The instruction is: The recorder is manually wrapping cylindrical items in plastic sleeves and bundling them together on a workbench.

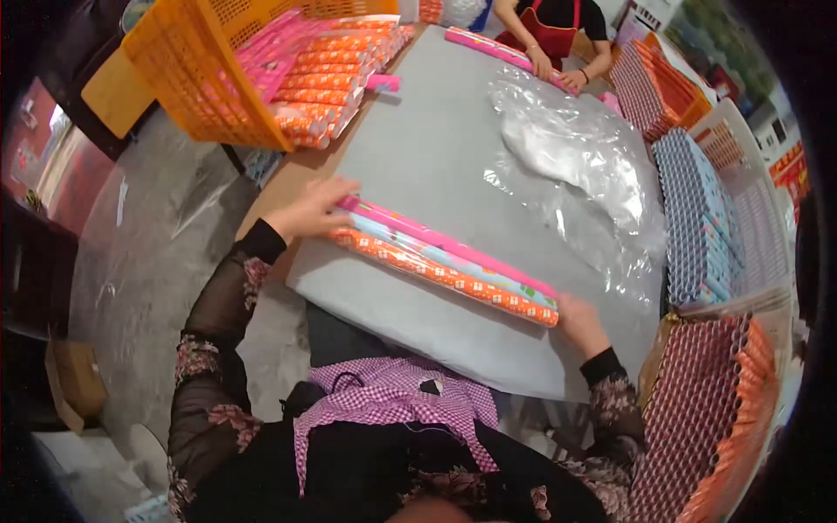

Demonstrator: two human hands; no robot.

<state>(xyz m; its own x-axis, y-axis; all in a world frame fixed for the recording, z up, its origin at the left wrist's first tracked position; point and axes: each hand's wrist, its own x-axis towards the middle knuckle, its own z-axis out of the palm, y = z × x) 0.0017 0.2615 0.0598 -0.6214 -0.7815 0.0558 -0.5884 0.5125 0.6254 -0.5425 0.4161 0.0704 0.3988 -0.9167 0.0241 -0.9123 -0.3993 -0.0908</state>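
Three rolls of wrapping paper lie side by side on the grey-covered table near its front edge: a pink roll (pixel 445 240), a light blue patterned roll (pixel 436 254) and an orange roll (pixel 436 273) with small white motifs. At their left ends my left hand (pixel 316 209) holds the bundle, its fingers curving over the pink and blue tips. My right hand (pixel 581 322) grips the opposite ends, with its fingers partly hidden behind them. The bundle slants down from left to right.
Clear plastic film (pixel 567 148) lies crumpled across the table (pixel 410 139). An orange basket (pixel 196 78) of rolls stands at the far left. Stacked rolls (pixel 697 218) and a white crate (pixel 758 183) line the right. Opposite, a co-worker's hands (pixel 554 74) touch a pink roll.
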